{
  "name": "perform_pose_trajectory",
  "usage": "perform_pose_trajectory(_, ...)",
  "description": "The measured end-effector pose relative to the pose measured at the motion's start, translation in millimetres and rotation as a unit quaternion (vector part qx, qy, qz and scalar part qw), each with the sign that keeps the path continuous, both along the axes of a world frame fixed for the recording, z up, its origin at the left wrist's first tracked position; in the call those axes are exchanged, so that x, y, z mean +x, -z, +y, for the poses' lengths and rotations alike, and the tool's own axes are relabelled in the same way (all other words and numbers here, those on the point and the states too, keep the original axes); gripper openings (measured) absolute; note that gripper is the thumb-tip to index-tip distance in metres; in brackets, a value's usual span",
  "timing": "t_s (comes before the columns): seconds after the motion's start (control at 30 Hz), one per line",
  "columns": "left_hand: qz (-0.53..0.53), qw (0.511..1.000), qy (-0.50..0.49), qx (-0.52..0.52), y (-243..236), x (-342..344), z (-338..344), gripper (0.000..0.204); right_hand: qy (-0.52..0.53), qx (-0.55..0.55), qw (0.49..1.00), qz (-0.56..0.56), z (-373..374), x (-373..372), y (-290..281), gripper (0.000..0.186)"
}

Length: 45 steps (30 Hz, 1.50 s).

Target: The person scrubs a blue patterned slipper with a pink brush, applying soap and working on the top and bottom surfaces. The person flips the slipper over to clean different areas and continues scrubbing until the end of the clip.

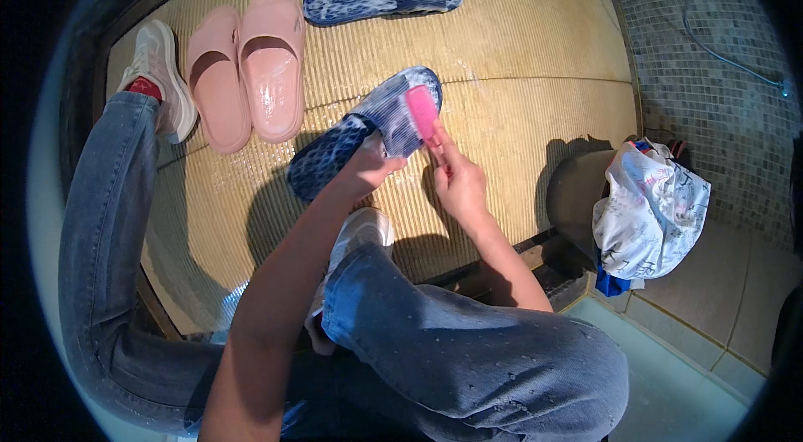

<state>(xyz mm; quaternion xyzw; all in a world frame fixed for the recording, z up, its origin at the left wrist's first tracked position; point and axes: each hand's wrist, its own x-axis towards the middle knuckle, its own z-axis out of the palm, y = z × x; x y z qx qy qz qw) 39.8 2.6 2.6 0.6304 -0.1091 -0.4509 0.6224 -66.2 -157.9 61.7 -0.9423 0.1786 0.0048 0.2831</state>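
A blue-and-white patterned slide slipper (322, 159) is tilted in front of me above the ribbed mat. My left hand (373, 164) grips it near the strap opening, with some fingers hidden inside or behind the strap. In my right hand (460, 178) is a pink scrubbing brush (421, 110), pinched at its near end. The brush lies against the strap's right side, close to the toe. Its matching slipper (351, 0) rests on its own farther back, pointing right. A pair of wet pink slides (272, 91) stands to the left.
The ribbed yellowish mat (535, 40) is wet in places. My shoes (159, 78) are at the left and beneath my left forearm. At the right, a dark rounded container (577, 191) bears a printed white cloth (652, 208). Behind it, a thin hose (711, 45) hangs along a mosaic-tiled wall (661, 15).
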Motion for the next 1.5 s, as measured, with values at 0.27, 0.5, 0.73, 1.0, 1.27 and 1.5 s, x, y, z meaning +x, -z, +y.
perform_pose_trajectory(0.27,0.073,0.987,-0.032,-0.141,25,-3,12,0.028,-0.060,0.093,0.991,-0.074,43,-11,-1,0.073)
perform_pose_trajectory(0.5,0.046,0.998,-0.033,0.022,-19,2,-3,0.054,-0.026,-0.036,0.999,-0.006,-6,0,8,0.075)
perform_pose_trajectory(0.73,0.142,0.976,-0.055,-0.156,17,-2,1,0.054,-0.045,0.085,0.995,-0.033,37,-13,-1,0.073)
perform_pose_trajectory(1.0,0.131,0.983,-0.094,-0.084,10,-2,-3,0.062,-0.024,-0.017,0.999,-0.016,0,-2,12,0.077)
perform_pose_trajectory(1.27,0.166,0.936,-0.143,-0.275,16,-6,3,0.045,-0.101,0.029,0.993,-0.059,26,-16,13,0.077)
perform_pose_trajectory(1.5,0.318,0.870,-0.249,-0.283,-33,3,-11,0.057,-0.040,-0.017,0.999,-0.017,-2,-5,6,0.073)
